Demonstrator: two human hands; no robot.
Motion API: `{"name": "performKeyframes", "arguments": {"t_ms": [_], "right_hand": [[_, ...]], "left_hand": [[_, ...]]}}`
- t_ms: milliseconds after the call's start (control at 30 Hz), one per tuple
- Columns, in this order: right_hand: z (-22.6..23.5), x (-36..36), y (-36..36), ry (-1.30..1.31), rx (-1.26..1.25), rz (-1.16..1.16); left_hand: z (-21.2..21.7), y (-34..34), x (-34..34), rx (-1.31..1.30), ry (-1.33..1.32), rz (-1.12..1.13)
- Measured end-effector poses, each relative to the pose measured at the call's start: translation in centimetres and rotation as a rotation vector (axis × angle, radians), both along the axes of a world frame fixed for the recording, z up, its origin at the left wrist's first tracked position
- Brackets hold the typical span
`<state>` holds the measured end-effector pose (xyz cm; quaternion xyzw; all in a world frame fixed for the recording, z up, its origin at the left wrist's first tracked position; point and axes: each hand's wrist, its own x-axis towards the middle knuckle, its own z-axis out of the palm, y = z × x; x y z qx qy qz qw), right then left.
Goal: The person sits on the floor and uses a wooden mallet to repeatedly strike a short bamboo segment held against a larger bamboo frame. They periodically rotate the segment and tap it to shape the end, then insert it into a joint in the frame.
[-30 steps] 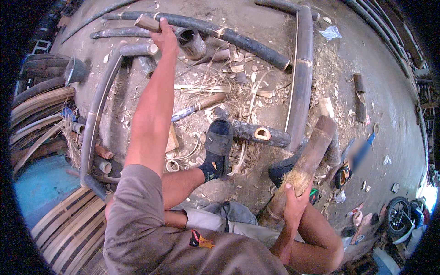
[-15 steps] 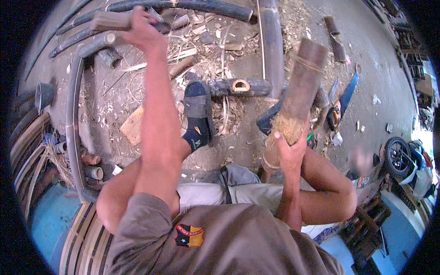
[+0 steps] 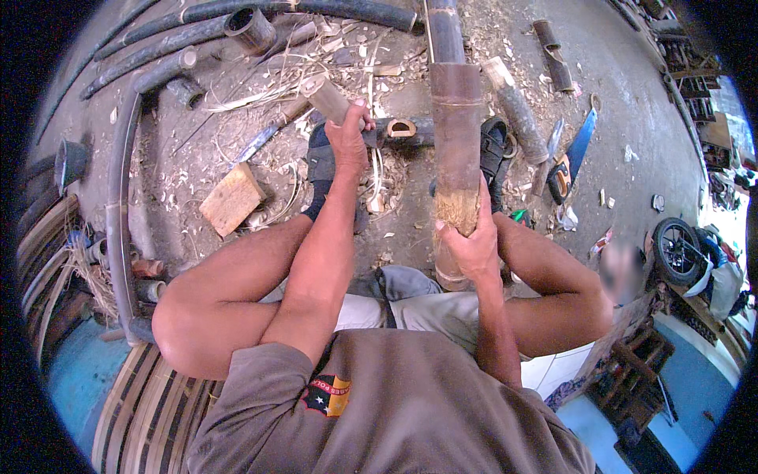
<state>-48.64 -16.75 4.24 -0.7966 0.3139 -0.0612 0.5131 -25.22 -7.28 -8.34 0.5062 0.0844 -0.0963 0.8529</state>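
Note:
My right hand (image 3: 472, 249) is wrapped round the lower part of a thick brown bamboo tube (image 3: 456, 150), which points away from me between my legs. Just above that hand, the tube has a rough, yellowish fibrous patch. My left hand (image 3: 347, 141) is closed on a short thick piece of wood (image 3: 324, 96), tilted to the left and apart from the tube. Whether this piece has a separate handle is hidden in my fist. Past my left hand, a dark bamboo piece (image 3: 422, 133) with a cut opening lies crosswise between my feet.
A blue-bladed handsaw (image 3: 583, 142) lies at the right, beside a pale-ended bamboo length (image 3: 515, 110). On the left are a wooden block (image 3: 233, 197) and a knife (image 3: 254, 146). Long dark bamboo poles (image 3: 332, 9) lie at the back. Shavings litter the floor.
My left hand has come down and rightward from the far left with the piece of wood. The bamboo tube has swung left from a rightward slant to nearly straight ahead.

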Motion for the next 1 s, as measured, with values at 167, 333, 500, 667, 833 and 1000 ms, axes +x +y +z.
{"name": "performKeyframes", "arguments": {"t_ms": [167, 333, 500, 667, 833, 1000], "right_hand": [[0.3, 0.5, 0.1, 0.029, -0.023, 0.026], [0.1, 1.4, 0.0, 0.003, -0.057, 0.052], [2.6, 4.6, -0.4, 0.007, -0.206, 0.123], [6.6, 9.9, -1.6, -0.151, -0.340, 0.233], [8.3, 12.0, -2.4, -0.225, -0.421, 0.289], [9.0, 12.1, -2.2, -0.197, -0.304, 0.264]], "left_hand": [[-0.9, -0.3, -0.1, -0.050, 0.004, -0.062], [-1.8, 0.1, -0.1, 0.027, -0.003, -0.094], [-4.0, -0.2, -0.5, 0.027, -0.037, -0.057], [-1.8, -0.7, -1.4, -0.011, -0.020, -0.015], [-2.5, -0.5, -0.7, 0.049, -0.013, -0.077], [-3.1, -0.4, -1.1, 0.089, -0.008, -0.063]]}}
